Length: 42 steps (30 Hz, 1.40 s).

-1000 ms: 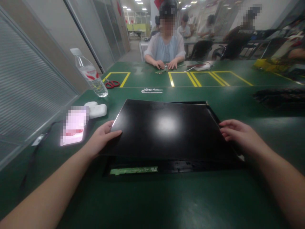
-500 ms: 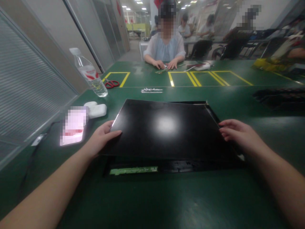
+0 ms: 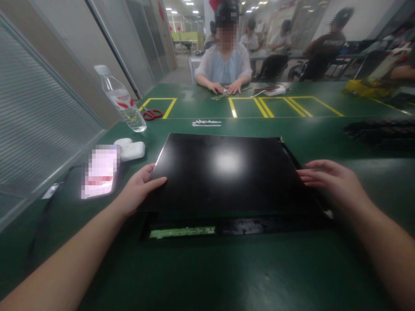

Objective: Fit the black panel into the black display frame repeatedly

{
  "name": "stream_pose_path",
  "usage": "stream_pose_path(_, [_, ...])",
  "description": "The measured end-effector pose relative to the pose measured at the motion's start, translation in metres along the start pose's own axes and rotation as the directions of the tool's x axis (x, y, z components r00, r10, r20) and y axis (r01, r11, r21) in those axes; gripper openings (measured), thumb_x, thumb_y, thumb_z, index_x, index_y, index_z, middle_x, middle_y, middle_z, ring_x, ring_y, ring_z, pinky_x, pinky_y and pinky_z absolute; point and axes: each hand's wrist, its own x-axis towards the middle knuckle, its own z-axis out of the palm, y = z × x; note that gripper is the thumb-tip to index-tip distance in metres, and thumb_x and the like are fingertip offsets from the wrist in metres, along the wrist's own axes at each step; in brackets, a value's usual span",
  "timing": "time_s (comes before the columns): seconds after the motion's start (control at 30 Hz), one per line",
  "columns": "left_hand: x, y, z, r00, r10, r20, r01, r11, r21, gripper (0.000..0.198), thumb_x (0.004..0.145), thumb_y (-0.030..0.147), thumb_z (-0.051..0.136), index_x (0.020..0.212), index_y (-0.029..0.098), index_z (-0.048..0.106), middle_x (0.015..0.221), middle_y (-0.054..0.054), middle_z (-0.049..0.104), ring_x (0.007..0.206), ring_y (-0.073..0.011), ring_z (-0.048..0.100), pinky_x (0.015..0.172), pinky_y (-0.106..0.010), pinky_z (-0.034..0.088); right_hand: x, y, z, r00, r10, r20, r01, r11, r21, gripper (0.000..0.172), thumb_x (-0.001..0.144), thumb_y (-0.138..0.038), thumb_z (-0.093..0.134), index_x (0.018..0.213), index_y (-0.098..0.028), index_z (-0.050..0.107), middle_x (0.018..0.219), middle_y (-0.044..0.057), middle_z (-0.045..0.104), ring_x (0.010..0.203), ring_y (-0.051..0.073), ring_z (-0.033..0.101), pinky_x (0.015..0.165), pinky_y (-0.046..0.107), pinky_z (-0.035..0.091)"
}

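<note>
A glossy black screen panel [image 3: 207, 181] lies tilted over a black frame [image 3: 275, 225], its left side raised. My left hand [image 3: 144, 185] grips the panel's left edge, thumb on top and fingers underneath. At the right edge, my right hand [image 3: 330, 179] has its fingers stretched out, the tips touching or very near the panel's side. A green circuit board strip [image 3: 181, 232] shows along the frame's front edge. The panel hides most of the frame.
A water bottle [image 3: 125, 103], red-handled scissors [image 3: 152, 114], a white case [image 3: 132, 150] and a lit phone [image 3: 101, 170] are on the left. Small white pieces [image 3: 206, 123] lie beyond the panel. Across the green table [image 3: 227, 276] sits a person [image 3: 223, 65]. Dark parts [image 3: 382, 134] lie right.
The panel's far right corner has shifted over the frame's far edge, covering it more. My right hand has loosened from a pinch to straighter fingers. My left hand keeps its hold.
</note>
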Motion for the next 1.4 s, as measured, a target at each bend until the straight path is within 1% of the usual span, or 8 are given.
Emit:
stream_pose_path(0.2, [0.0, -0.001, 0.001, 1.0, 0.031, -0.001, -0.031, 0.999, 0.039, 0.064, 0.053, 0.031, 0.099, 0.109, 0.021, 0.071, 0.112, -0.008, 0.083, 0.115, -0.0374, 0.076, 0.105, -0.049, 0.057, -0.003, -0.002, -0.001, 0.999, -0.048, -0.023, 0.048, 0.998, -0.033, 0.025, 0.062, -0.025, 0.085, 0.083, -0.023, 0.072, 0.08, 0.006, 0.08, 0.075, 0.021, 0.074, 0.065, 0.028, 0.058])
stream_pose_path(0.33, [0.0, -0.003, 0.001, 0.998, 0.065, -0.001, -0.064, 0.995, 0.072, 0.062, 0.056, 0.037, 0.098, 0.111, 0.021, 0.071, 0.113, -0.01, 0.082, 0.119, -0.0382, 0.074, 0.105, -0.047, 0.057, -0.005, -0.004, 0.0, 0.993, -0.113, -0.042, 0.109, 0.989, -0.1, 0.026, 0.056, -0.033, 0.086, 0.076, -0.022, 0.074, 0.074, 0.006, 0.077, 0.074, 0.021, 0.07, 0.064, 0.029, 0.054])
stream_pose_path(0.43, [0.0, -0.005, 0.0, 0.995, 0.098, -0.001, -0.097, 0.991, 0.09, 0.062, 0.059, 0.036, 0.098, 0.113, 0.022, 0.072, 0.118, -0.01, 0.082, 0.125, -0.0389, 0.071, 0.108, -0.046, 0.056, -0.006, -0.006, 0.001, 0.989, -0.139, -0.049, 0.13, 0.981, -0.144, 0.027, 0.056, -0.038, 0.086, 0.075, -0.022, 0.074, 0.076, 0.007, 0.077, 0.073, 0.021, 0.067, 0.064, 0.03, 0.05])
stream_pose_path(0.63, [-0.003, -0.002, 0.004, 0.996, 0.07, 0.055, -0.071, 0.997, 0.004, 0.066, 0.061, 0.03, 0.094, 0.121, 0.021, 0.071, 0.129, -0.01, 0.079, 0.128, -0.0388, 0.07, 0.109, -0.047, 0.057, -0.003, -0.003, -0.001, 0.99, -0.131, -0.055, 0.118, 0.974, -0.192, 0.029, 0.054, -0.04, 0.085, 0.075, -0.022, 0.077, 0.072, 0.004, 0.071, 0.067, 0.018, 0.057, 0.058, 0.029, 0.039])
stream_pose_path(0.77, [-0.005, 0.0, 0.006, 0.996, 0.056, 0.07, -0.054, 0.998, -0.025, 0.066, 0.061, 0.028, 0.093, 0.123, 0.02, 0.071, 0.134, -0.011, 0.077, 0.13, -0.0397, 0.069, 0.107, -0.047, 0.058, -0.002, 0.0, -0.003, 0.993, -0.109, -0.051, 0.098, 0.978, -0.184, 0.027, 0.056, -0.039, 0.086, 0.076, -0.023, 0.076, 0.071, 0.004, 0.07, 0.067, 0.018, 0.055, 0.059, 0.03, 0.039])
stream_pose_path(0.93, [-0.004, -0.002, 0.005, 0.994, 0.082, 0.077, -0.08, 0.996, -0.03, 0.074, 0.062, 0.027, 0.093, 0.132, 0.019, 0.068, 0.138, -0.012, 0.076, 0.133, -0.0403, 0.067, 0.114, -0.049, 0.054, -0.001, 0.001, -0.002, 0.994, -0.092, -0.063, 0.079, 0.979, -0.188, 0.03, 0.054, -0.04, 0.085, 0.078, -0.022, 0.077, 0.072, 0.003, 0.07, 0.067, 0.017, 0.056, 0.06, 0.03, 0.04])
stream_pose_path(1.13, [-0.007, -0.003, 0.006, 0.989, 0.107, 0.1, -0.113, 0.992, 0.052, 0.082, 0.072, 0.035, 0.09, 0.146, 0.017, 0.06, 0.145, -0.015, 0.071, 0.136, -0.0405, 0.064, 0.118, -0.052, 0.05, 0.002, 0.003, 0.002, 0.988, -0.084, -0.133, 0.06, 0.982, -0.177, 0.034, 0.045, -0.041, 0.082, 0.074, -0.023, 0.077, 0.07, 0.002, 0.07, 0.063, 0.018, 0.055, 0.059, 0.031, 0.039])
stream_pose_path(1.4, [-0.004, -0.008, 0.0, 0.981, 0.131, 0.139, -0.151, 0.979, 0.138, 0.087, 0.075, 0.04, 0.089, 0.152, 0.017, 0.056, 0.15, -0.016, 0.068, 0.139, -0.0432, 0.062, 0.121, -0.056, 0.046, -0.001, 0.006, 0.001, 0.983, -0.08, -0.166, 0.042, 0.975, -0.218, 0.037, 0.048, -0.044, 0.082, 0.079, -0.024, 0.077, 0.073, 0.003, 0.072, 0.064, 0.019, 0.056, 0.057, 0.031, 0.039])
